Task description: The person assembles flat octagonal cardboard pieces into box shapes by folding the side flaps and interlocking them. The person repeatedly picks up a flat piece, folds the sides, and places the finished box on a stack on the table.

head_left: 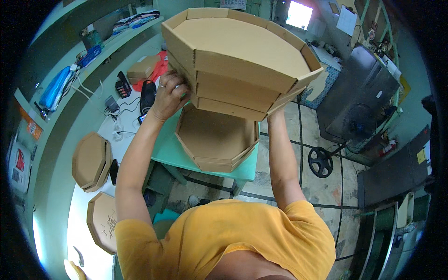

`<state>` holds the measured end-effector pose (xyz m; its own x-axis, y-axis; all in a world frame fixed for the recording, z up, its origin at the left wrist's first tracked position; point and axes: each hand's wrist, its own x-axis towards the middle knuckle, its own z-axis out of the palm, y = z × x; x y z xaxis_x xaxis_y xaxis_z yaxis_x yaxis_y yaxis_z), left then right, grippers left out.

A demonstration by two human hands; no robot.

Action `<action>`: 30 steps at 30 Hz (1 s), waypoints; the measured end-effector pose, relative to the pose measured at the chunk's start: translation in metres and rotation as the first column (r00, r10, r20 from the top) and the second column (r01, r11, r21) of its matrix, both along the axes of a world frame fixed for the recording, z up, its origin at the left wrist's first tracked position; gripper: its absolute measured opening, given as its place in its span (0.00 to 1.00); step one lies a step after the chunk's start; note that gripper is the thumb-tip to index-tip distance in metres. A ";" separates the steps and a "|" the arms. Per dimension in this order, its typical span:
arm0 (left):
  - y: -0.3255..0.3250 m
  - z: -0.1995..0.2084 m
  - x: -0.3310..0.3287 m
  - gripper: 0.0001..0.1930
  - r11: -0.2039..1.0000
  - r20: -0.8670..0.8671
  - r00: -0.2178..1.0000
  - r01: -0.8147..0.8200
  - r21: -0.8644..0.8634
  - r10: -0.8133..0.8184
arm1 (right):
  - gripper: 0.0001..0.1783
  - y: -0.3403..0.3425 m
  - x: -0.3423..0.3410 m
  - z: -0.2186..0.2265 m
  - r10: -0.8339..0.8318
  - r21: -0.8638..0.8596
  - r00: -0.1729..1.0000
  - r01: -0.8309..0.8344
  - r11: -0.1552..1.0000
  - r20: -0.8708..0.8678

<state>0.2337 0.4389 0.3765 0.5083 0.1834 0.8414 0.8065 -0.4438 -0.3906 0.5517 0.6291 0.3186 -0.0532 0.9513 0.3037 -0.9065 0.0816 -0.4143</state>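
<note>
A stack of octagonal cardboard trays [238, 70] is held up in front of me, tilted, its open top tray showing a flat bottom and low folded walls. My left hand [171, 93] has its fingers curled against the stack's left side; a ring shows on one finger. My right hand [276, 115] reaches under the stack's right side, its fingers hidden behind the cardboard. Beneath the stack, another octagonal cardboard tray [221, 165] rests on a green table [168, 151]; the stack covers its far part.
On the white counter [123, 144] at left stand more octagonal trays [90, 158] and a tray with small scraps [100, 223]. Farther back are a closed carton [143, 66], red plastic, cables and a black device [122, 85]. A standing fan [359, 123] and a fridge [354, 93] are at right.
</note>
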 end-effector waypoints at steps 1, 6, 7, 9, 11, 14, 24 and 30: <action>-0.002 0.002 0.002 0.31 1.000 0.004 1.000 0.001 0.012 -0.001 | 0.26 -0.003 -0.002 0.001 0.010 0.017 1.000 -0.010 1.000 -0.020; -0.016 0.003 0.008 0.34 0.992 0.082 0.992 -0.098 0.083 0.091 | 0.27 -0.009 -0.010 0.004 0.088 0.097 0.991 -0.078 0.992 -0.103; -0.018 0.001 0.008 0.35 0.985 0.098 0.990 -0.118 0.125 0.106 | 0.27 -0.009 -0.013 0.003 0.104 0.109 0.987 -0.091 0.990 -0.120; -0.014 -0.012 0.020 0.33 0.987 0.432 0.898 0.022 0.160 -0.090 | 0.27 -0.012 -0.020 -0.001 0.148 0.135 0.978 -0.128 0.983 -0.147; -0.006 -0.021 0.020 0.37 0.859 0.846 0.331 0.448 0.249 -0.418 | 0.27 -0.014 -0.031 -0.009 0.197 0.163 0.962 -0.167 0.972 -0.187; 0.012 -0.034 0.003 0.39 0.596 0.735 -0.665 0.539 0.595 -0.131 | 0.27 -0.017 -0.055 -0.033 0.172 0.104 0.969 -0.155 0.982 -0.180; 0.021 -0.144 -0.060 0.26 0.813 0.746 -0.634 0.534 0.234 0.202 | 0.26 0.030 -0.046 -0.122 0.281 -0.276 0.898 -0.190 0.942 0.339; 0.014 -0.203 -0.052 0.28 0.880 0.841 -0.440 0.468 -0.083 0.314 | 0.25 0.007 -0.015 -0.156 0.181 -0.230 0.733 -0.034 0.973 0.656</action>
